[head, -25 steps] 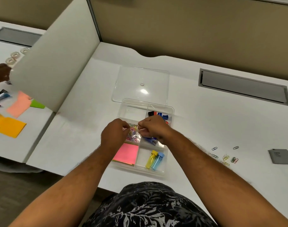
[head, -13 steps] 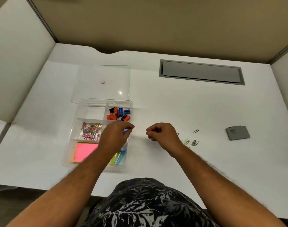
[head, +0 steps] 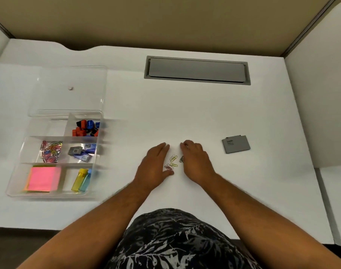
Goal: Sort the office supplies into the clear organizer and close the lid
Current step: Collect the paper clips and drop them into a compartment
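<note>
The clear organizer (head: 14, 188) sits at the left of the white desk, its lid (head: 68, 90) lying flat behind it. Its compartments hold binder clips (head: 86, 128), coloured paper clips (head: 50, 151), small staple boxes (head: 81, 152), pink sticky notes (head: 43, 178) and two highlighters (head: 82, 179). Several loose paper clips (head: 172, 162) lie on the desk between my hands. My left hand (head: 154, 166) rests flat just left of them, fingers extended. My right hand (head: 195, 162) is cupped just right of them, fingers curled down onto the desk; one dark clip lies at its edge.
A small grey box (head: 236, 144) lies on the desk right of my right hand. A grey cable hatch (head: 196, 69) is set into the desk at the back. Partition walls stand behind and at the right (head: 321, 84).
Both hands left the organizer and moved right to the loose paper clips. My left hand opened flat. My view swung right, leaving the organizer at the left.
</note>
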The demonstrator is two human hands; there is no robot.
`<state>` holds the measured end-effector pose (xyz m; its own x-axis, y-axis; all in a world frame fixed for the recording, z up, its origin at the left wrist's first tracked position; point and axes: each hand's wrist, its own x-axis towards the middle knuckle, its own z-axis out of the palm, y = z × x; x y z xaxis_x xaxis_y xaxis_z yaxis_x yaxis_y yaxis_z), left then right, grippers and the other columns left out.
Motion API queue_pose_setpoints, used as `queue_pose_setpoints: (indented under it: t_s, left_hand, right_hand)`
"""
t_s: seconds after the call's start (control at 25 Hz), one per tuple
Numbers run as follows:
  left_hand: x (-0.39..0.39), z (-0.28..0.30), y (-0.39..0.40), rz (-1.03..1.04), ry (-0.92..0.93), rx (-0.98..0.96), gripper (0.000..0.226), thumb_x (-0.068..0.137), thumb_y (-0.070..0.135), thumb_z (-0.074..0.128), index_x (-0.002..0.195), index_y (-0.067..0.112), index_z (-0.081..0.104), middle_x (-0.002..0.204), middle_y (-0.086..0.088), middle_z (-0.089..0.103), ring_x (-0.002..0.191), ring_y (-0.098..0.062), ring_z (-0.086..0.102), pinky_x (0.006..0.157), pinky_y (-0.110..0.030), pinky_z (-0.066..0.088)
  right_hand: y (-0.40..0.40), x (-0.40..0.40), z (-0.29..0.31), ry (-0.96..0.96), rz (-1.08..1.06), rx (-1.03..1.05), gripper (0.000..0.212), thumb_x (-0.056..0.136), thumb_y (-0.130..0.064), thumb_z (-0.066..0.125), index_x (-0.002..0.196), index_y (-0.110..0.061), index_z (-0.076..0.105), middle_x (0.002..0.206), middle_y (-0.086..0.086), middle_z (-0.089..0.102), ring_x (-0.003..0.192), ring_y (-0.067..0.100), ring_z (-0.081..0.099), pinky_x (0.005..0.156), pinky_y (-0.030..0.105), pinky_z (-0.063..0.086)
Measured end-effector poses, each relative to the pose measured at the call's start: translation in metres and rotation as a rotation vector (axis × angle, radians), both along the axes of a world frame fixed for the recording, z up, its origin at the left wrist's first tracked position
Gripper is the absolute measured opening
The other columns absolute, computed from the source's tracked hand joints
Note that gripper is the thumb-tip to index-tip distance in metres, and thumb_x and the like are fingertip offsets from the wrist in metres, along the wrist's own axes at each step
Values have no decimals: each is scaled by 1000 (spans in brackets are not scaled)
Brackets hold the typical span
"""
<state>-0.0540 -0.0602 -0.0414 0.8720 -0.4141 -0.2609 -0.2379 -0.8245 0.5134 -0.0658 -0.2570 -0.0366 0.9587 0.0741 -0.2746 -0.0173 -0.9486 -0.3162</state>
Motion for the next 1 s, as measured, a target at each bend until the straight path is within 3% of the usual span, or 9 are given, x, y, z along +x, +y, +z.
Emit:
queue_pose_setpoints:
  t_s: [0.12,0.24,0.32,0.44,0.64,0.8,1.0]
  left_hand:
    - [7,-5,-8,116,-76,30,76,81,49,79,147,23,50,146,2,49,131,-23,45,101,-33,42]
    - [14,-1,-13,181,-38,7,54,84,39,78,135,27,62,132,8,53,122,-16,47,87,-26,43]
    - [15,0,-15,203,-11,12,49,85,36,77,132,29,64,128,11,53,120,-14,48,87,-31,48]
    - [16,2,-20,224,19,-9,42,85,29,78,126,24,70,121,8,58,114,-16,54,88,-35,50]
    - [16,6,-31,191,14,10,17,89,17,68,101,24,78,96,6,66,91,-15,63,75,-28,47]
    - [18,10,-30,223,42,20,18,84,16,68,93,24,81,89,5,74,84,-14,66,74,-29,50]
    - [20,11,-21,287,133,-26,16,75,15,72,85,24,80,79,8,75,77,-10,67,66,-21,43]
  right_hand:
    - [1,-6,-6,7,110,138,39,93,-13,61,132,-14,61,128,2,53,114,26,52,87,46,55]
    - [-13,-11,-6,-22,16,283,46,89,-18,70,135,-16,62,125,0,54,113,23,55,93,41,54]
    - [-25,-11,-7,-12,-84,260,59,86,-29,77,140,-17,58,129,0,51,117,21,52,97,37,52]
    - [-22,-12,-7,51,-18,202,68,79,-38,85,137,-17,59,124,-1,52,113,21,52,92,37,53]
    - [9,-5,-8,2,11,282,30,83,-26,80,110,-16,69,100,-1,54,91,20,56,74,38,51]
    - [12,6,-6,35,45,223,9,90,-21,70,95,-14,70,93,3,58,86,23,58,72,40,49]
    - [22,19,3,84,110,68,6,86,-7,59,81,-9,59,85,6,53,79,29,57,65,41,44]
